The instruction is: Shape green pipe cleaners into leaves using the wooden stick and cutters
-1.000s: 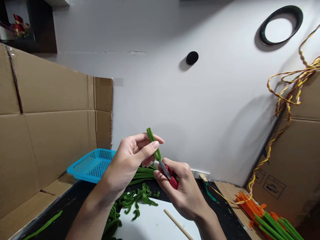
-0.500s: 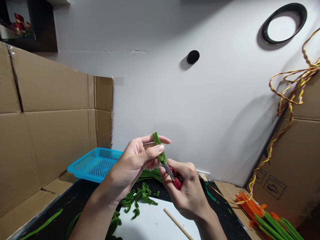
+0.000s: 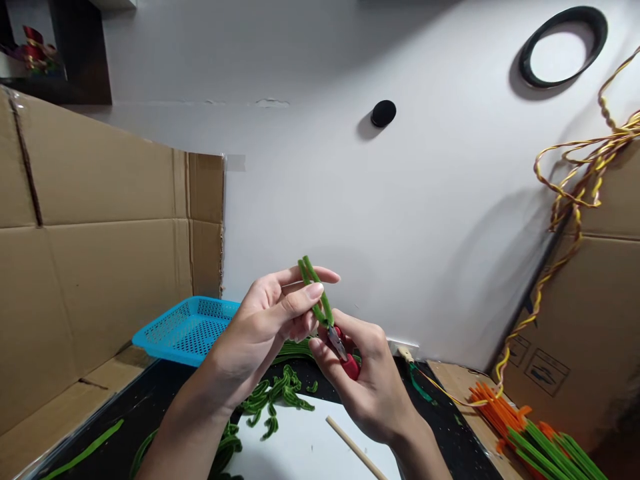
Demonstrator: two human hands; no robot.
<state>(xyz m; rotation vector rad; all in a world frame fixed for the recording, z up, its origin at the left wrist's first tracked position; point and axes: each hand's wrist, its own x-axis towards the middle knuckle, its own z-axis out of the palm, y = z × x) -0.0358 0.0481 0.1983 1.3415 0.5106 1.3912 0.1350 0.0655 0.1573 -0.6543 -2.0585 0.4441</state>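
Note:
Between the thumb and fingers of my left hand (image 3: 277,310) is a folded green pipe cleaner (image 3: 325,308), its two ends pointing up and slightly apart. My right hand (image 3: 373,383) is closed round red-handled pliers (image 3: 338,343). The metal jaws of the pliers meet the lower, bent end of the pipe cleaner. Beneath my hands, several curled green pipe cleaner pieces (image 3: 285,387) lie partly on a white sheet (image 3: 290,440). A thin wooden stick (image 3: 353,445) rests on that sheet, below my right hand.
A blue perforated basket (image 3: 187,327) stands at left beside cardboard panels (image 3: 110,280). One green pipe cleaner (image 3: 83,452) lies on the black table at front left. Orange pipe cleaners (image 3: 493,403) and green ones (image 3: 555,447) are at right, near twisted yellow wire (image 3: 530,307).
The pipe cleaner's upper ends have spread apart and tilted left. My right hand and the pliers have shifted slightly left and up.

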